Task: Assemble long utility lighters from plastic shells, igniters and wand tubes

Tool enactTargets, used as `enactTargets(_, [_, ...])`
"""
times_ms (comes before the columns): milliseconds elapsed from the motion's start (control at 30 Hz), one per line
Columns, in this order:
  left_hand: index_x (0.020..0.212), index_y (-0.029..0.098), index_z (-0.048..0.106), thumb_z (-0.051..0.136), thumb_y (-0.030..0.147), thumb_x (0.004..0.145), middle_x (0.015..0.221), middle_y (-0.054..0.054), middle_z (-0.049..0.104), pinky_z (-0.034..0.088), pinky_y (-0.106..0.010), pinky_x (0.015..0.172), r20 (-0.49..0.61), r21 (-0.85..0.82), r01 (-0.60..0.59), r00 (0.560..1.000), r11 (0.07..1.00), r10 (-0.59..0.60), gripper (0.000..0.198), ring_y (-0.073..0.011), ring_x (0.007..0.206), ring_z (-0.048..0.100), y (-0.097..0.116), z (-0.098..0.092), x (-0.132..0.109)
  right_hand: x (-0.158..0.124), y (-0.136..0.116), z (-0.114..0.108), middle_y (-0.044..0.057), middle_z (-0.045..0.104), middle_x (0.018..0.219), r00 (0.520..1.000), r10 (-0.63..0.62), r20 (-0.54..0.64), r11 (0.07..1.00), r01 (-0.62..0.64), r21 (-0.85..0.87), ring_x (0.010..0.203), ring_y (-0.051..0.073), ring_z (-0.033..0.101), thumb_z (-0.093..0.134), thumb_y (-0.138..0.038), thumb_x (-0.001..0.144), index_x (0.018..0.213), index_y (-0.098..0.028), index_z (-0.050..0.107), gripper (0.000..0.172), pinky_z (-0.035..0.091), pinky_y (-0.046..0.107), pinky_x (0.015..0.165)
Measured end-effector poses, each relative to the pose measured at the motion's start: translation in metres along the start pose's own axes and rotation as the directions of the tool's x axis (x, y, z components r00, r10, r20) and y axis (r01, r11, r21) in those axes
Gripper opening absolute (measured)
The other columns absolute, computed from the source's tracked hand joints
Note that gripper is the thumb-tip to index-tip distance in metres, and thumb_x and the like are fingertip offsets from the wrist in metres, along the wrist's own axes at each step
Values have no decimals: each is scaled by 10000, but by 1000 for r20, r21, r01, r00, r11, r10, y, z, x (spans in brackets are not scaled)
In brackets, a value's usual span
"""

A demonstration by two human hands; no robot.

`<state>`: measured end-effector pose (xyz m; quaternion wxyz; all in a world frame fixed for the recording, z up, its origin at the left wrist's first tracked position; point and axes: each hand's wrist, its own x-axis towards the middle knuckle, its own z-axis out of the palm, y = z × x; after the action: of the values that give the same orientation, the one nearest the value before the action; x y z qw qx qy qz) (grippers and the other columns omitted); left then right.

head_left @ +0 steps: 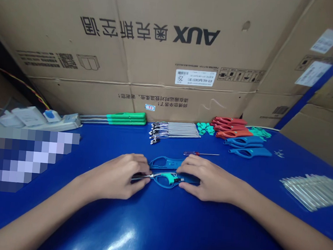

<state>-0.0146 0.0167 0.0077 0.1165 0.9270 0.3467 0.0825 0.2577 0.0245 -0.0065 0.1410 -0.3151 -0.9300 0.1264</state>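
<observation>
Near the middle of the table, a blue lighter handle half (161, 185) lies between my hands. Set in it are a green trigger (170, 177) and a small black part with wires. My left hand (124, 175) pinches the silver metal tube (144, 176) where it meets the handle's left end. At the other end, the fingers of my right hand (208, 178) close around the handle half, covering part of it. A second blue handle half (163, 162) lies just behind, partly hidden by my right fingers. A small screwdriver (201, 154) rests beyond my right hand.
Metal tubes with wires (183, 129), green triggers (205, 128) and red handle halves (230, 124) line the back beside blue ones (248, 151). Green-handled lighters (126, 117) and a power strip (70, 120) stand left. Bagged tubes (315, 190) lie right. A cardboard wall (148, 61) rises behind.
</observation>
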Motion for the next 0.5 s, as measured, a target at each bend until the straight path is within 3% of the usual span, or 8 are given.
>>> enactTargets(267, [1015, 203, 662, 545, 301, 953, 852, -20, 651, 443, -256, 662, -28, -49, 101, 994, 994, -103, 165, -169, 759, 611, -4, 8, 1, 0, 4, 5, 93, 697, 1016, 1000, -10, -29, 997, 12, 78, 995, 217, 635, 703, -279, 861, 1060, -145, 697, 241, 446, 409, 1027])
enactTargets(500, [936, 198, 674, 548, 267, 950, 889, -32, 646, 457, -269, 704, 21, -115, 65, 998, 991, -63, 144, -176, 815, 615, -2, 5, 0, 0, -4, 4, 82, 689, 974, 1000, 1, -22, 989, 3, 145, 896, 186, 632, 612, -280, 918, 1046, -139, 708, 213, 490, 332, 860])
